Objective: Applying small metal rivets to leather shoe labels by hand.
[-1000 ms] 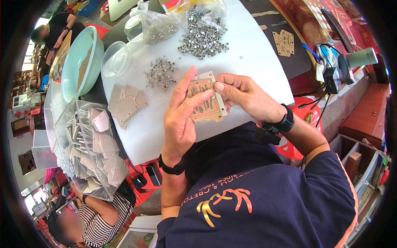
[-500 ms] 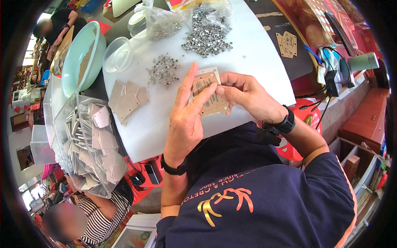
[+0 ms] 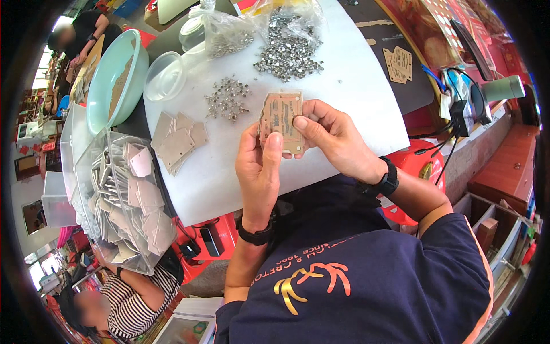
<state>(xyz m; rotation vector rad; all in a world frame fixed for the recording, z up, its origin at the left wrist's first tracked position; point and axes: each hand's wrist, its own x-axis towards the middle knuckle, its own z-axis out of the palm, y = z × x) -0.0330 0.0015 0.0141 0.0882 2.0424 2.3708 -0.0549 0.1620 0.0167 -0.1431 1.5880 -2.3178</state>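
Note:
A tan printed card [image 3: 282,113] with notched edges and small round spots at its corners is held over the white-topped table. My left hand [image 3: 256,166] grips its lower left part, thumb across the front and fingers behind. The right edge is pinched between the thumb and fingers of my right hand [image 3: 338,135]. Just beyond the card lies a small heap of silvery round studs [image 3: 228,98]. A larger heap of shiny metal discs [image 3: 292,51] spills from a clear plastic bag. To the left, several plain grey card pieces [image 3: 177,140] overlap in a loose pile.
A clear bin [image 3: 150,265] full of grey pieces stands left, below a pale green basin [image 3: 137,74]. A clear round tub [image 3: 165,77] sits on the white sheet [image 3: 349,103]. Finished-looking printed cards [image 3: 398,64] lie far right, near cables [image 3: 455,123]. Another person [image 3: 140,304] is at lower left.
My left hand has drawn back from pointing fingers over the card to gripping its lower left. The card has turned more upright, its print now more exposed. The right hand keeps its pinch.

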